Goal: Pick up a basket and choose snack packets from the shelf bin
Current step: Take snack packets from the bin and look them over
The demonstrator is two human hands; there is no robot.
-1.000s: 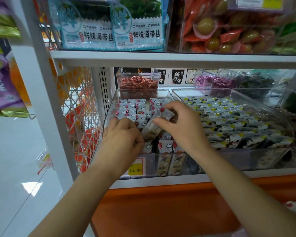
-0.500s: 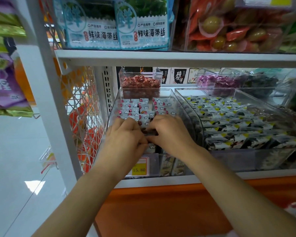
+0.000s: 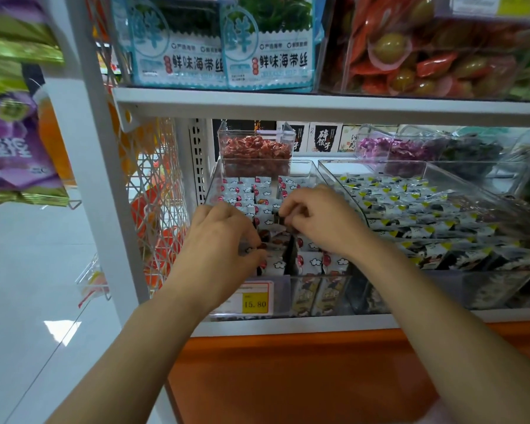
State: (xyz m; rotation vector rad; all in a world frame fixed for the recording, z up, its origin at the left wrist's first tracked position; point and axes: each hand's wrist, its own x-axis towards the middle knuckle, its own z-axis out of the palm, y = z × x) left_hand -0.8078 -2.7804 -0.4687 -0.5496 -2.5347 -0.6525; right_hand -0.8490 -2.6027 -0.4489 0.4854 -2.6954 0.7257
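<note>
A clear shelf bin (image 3: pixel 306 169) holds several small white snack packets (image 3: pixel 311 262) with red and cloud prints. Both my hands are inside it. My left hand (image 3: pixel 224 246) has curled fingers that pinch packets at the bin's front left. My right hand (image 3: pixel 320 220) pinches a small dark packet (image 3: pixel 285 221) a little above the pile. Between the two hands lies a loose packet (image 3: pixel 276 232). No basket is in view.
A second clear bin (image 3: pixel 423 169) of black-and-yellow packets sits to the right. A small tub of red sweets (image 3: pixel 256 148) stands behind. A yellow price tag (image 3: pixel 254 302) reads 15.80. A white shelf board (image 3: pixel 318 107) runs overhead; a white wire rack (image 3: pixel 159 191) hangs left.
My right hand dropped from holding a packet up into the bin beside my left hand, then lifted slightly apart with a packet pinched. The view shifted a little to the left.
</note>
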